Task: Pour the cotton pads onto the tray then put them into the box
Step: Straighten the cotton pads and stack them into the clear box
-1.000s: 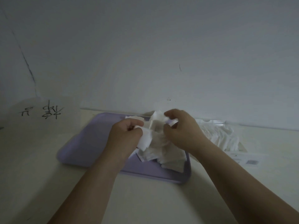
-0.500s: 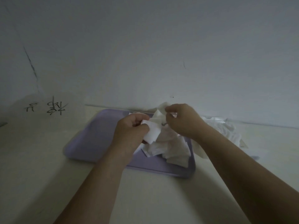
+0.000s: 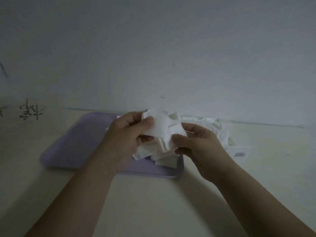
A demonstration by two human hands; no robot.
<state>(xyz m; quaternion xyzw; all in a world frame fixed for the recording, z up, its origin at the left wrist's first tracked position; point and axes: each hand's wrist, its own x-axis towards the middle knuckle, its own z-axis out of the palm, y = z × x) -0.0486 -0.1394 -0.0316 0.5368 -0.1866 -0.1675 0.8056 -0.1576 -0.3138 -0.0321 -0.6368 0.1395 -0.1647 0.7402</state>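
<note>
Beyond right hand [image 3: 196, 147], box [image 3: 210, 119]; partly hidden.

Dim, flat, greyish light throughout; soft motion blur, wide-angle bending at the edges, no glare.

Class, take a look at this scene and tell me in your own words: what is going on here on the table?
A person is gathering white cotton pads above a purple tray. The left hand pinches a bunch of them between thumb and fingers, and the right hand holds the same bunch from its right side. More loose pads lie in the tray's right end. A clear box, with pads already in it, sits just right of the tray.
</note>
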